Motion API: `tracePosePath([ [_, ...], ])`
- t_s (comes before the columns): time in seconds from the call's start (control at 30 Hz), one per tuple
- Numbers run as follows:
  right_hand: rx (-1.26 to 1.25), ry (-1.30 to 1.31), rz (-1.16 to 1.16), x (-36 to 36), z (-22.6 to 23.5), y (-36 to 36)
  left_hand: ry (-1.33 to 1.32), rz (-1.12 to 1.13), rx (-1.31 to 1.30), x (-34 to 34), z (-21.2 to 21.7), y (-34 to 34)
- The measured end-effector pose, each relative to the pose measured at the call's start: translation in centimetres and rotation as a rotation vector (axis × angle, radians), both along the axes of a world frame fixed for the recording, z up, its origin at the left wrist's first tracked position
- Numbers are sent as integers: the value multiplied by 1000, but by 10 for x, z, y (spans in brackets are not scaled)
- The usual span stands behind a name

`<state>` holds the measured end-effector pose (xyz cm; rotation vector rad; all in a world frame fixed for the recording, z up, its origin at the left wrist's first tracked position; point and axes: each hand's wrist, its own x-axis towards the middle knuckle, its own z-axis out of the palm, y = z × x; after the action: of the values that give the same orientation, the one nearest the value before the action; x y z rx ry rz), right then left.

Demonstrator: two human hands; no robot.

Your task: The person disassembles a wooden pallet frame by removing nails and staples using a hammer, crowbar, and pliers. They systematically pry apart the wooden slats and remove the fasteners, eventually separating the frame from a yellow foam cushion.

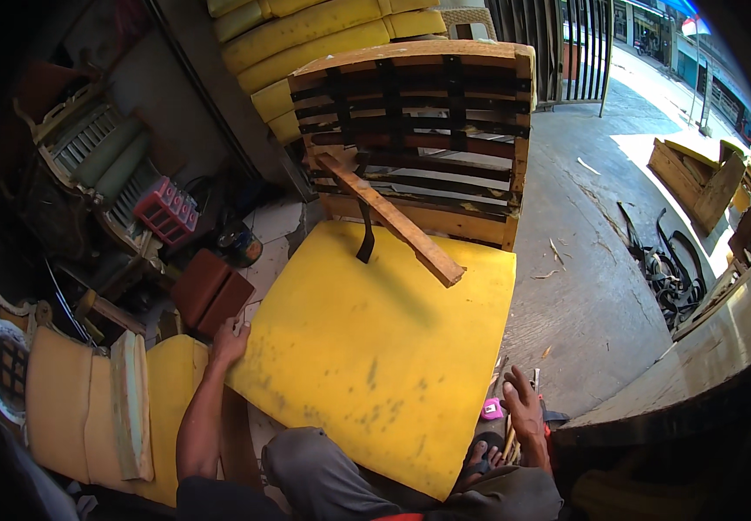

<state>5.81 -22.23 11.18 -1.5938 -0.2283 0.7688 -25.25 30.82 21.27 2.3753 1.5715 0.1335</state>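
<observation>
A large yellow foam slab (375, 347) lies tilted in front of me, resting against my knees. My left hand (230, 340) grips its left edge. My right hand (523, 406) is down by the floor at the slab's lower right corner, fingers spread near some thin sticks and a small pink object (491, 409); whether it holds anything is unclear. Behind the slab stands a wooden seat frame (415, 139) strung with dark webbing straps. A loose wooden plank (393, 219) leans out of it over the foam.
Yellow cushions (323, 35) are stacked at the back. More foam pieces (89, 408) and a red crate (167, 210) crowd the left. A concrete floor (584, 286) stretches right, with black straps (671, 269), a wooden box (697, 178) and a wooden bench edge (697, 365).
</observation>
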Motion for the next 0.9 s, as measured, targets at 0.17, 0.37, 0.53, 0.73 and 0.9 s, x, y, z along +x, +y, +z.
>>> tracePosePath([
  [0.17,350,1,230,-16,4,30,-547,252,-670,-28,-37,-19],
  [0.37,480,79,79,-15,12,69,-833,191,-913,-17,-54,-3],
  [0.53,549,78,83,64,-8,122,-791,159,-753,46,-28,6],
  [0.73,81,-47,256,158,40,104,-713,217,-793,81,-37,-27],
  [0.9,-320,-584,-102,161,77,47,-754,177,-936,85,-35,-125],
])
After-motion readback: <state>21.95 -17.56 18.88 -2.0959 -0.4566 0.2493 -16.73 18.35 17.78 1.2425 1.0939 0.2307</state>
